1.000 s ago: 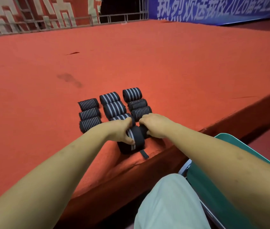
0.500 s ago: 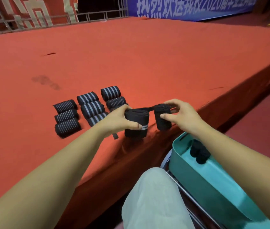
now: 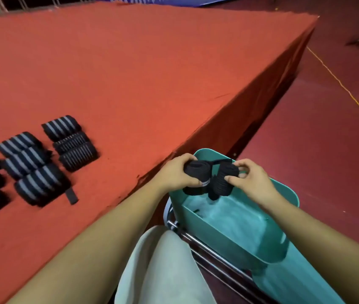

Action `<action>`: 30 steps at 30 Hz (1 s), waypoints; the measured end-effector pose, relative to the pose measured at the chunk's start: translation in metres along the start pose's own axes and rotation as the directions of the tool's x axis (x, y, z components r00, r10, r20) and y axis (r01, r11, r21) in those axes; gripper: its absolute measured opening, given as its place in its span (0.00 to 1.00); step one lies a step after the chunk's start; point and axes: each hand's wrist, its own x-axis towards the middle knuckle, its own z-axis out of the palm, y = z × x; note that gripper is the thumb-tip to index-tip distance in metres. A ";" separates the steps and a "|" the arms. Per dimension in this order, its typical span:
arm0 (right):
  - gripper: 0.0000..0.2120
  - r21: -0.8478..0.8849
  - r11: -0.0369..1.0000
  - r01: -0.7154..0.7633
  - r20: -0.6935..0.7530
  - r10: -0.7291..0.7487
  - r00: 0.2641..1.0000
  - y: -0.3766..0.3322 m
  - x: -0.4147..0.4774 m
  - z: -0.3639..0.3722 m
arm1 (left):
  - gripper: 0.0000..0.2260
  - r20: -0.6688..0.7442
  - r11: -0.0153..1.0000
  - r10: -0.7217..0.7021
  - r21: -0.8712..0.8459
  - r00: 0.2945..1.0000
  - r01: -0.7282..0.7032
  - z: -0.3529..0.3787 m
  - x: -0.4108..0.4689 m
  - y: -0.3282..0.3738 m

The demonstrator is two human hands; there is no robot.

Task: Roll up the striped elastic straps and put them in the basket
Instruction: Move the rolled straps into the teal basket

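Over the far end of the basket (image 3: 218, 229), the left hand (image 3: 175, 175) grips one rolled strap (image 3: 192, 170) and the right hand (image 3: 251, 181) pinches a second roll (image 3: 224, 178), with a band (image 3: 216, 161) joining the two. Best to lower both together before letting go, so neither unrolls. Spare rolls (image 3: 40, 163) wait near the stage (image 3: 152, 73) edge.

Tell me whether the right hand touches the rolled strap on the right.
Touching. The head view shows the right hand pinching the right rolled strap between thumb and fingertips.

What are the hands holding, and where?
The left hand grips one black rolled elastic strap around its side; the right hand pinches the sides of a second roll.
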 end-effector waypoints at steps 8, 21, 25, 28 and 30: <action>0.13 -0.118 0.967 -0.226 -0.086 0.217 0.972 0.070 0.020 0.023 | 0.32 0.102 0.873 -0.141 0.481 0.985 0.075 0.052 0.040 -0.016; 0.14 -0.252 0.907 -0.337 -0.259 0.272 0.927 0.117 0.047 0.065 | 0.26 0.049 0.784 -0.238 0.600 0.970 0.161 0.114 0.094 -0.039; 0.16 -0.286 0.888 -0.361 -0.272 0.285 0.919 0.128 0.050 0.068 | 0.29 0.134 0.764 -0.259 0.634 0.957 0.118 0.120 0.101 -0.046; 0.16 -0.308 0.889 -0.340 -0.257 0.267 0.929 0.133 0.050 0.071 | 0.27 0.209 0.762 -0.288 0.641 0.934 0.092 0.117 0.100 -0.052; 0.16 -0.306 0.893 -0.331 -0.258 0.257 0.931 0.134 0.050 0.072 | 0.21 0.211 0.738 -0.277 0.671 0.938 0.067 0.115 0.101 -0.054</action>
